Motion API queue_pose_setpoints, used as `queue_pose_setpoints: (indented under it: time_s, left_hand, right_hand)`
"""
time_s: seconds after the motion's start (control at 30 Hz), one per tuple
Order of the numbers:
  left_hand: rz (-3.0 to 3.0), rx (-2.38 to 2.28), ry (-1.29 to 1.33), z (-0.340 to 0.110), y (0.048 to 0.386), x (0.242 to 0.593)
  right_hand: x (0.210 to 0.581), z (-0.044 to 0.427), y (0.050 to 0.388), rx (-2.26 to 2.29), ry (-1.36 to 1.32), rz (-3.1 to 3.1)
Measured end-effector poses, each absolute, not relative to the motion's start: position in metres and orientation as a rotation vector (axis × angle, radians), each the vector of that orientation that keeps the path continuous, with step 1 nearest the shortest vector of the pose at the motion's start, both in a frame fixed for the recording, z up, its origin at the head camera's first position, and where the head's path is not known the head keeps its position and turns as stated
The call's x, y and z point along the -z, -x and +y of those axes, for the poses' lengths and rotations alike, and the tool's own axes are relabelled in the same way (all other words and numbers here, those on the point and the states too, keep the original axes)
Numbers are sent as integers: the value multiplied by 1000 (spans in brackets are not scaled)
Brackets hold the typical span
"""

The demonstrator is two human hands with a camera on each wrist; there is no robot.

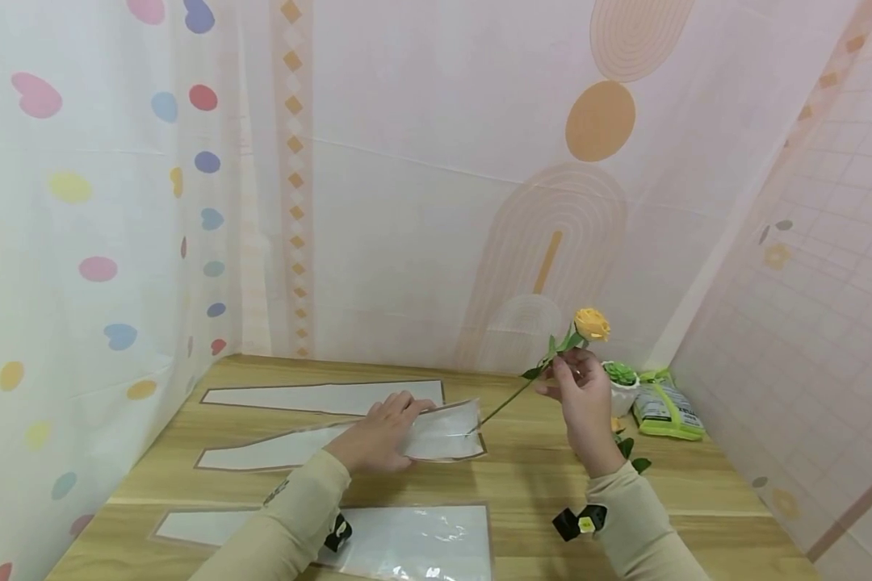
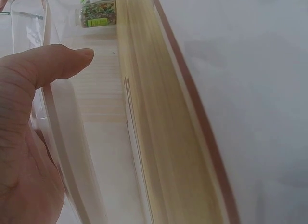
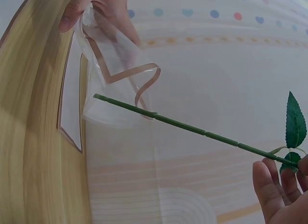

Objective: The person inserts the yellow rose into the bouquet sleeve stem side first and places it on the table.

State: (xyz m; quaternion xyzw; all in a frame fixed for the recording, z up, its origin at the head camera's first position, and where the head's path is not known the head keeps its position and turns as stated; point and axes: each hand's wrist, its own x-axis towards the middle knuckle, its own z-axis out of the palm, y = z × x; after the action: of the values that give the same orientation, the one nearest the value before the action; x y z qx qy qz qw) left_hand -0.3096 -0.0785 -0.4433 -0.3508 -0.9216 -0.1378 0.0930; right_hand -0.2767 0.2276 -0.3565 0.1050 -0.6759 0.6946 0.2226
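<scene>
My right hand point(image 1: 584, 399) pinches an artificial yellow rose point(image 1: 592, 323) by its stem, just below the bloom. The green stem point(image 3: 199, 131) slants down and left, and its cut end lies at the mouth of a clear, brown-edged flower sleeve point(image 1: 446, 433). Around that tapered sleeve my left hand point(image 1: 385, 429) curls its fingers, keeping it slightly raised off the table. In the right wrist view the sleeve's edge bends apart at the mouth. The left wrist view shows the thumb point(image 2: 62, 62) against the clear film.
Two more sleeves lie flat, one behind point(image 1: 298, 395) and one in front point(image 1: 414, 537). At the right stand a white pot with a green succulent point(image 1: 620, 374) and a packed bag with a green edge point(image 1: 668, 411). Green leaves point(image 1: 627, 448) show beside my right wrist. Curtains enclose the wooden table point(image 1: 530, 460).
</scene>
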Motion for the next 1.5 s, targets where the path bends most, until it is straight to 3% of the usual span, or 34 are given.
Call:
queue_pose_setpoints:
  time_s: [1.5]
  left_hand:
    - [-2694,424,1037,-80,313,445]
  right_hand:
    - [359,226,277,-2152,-123,-1652]
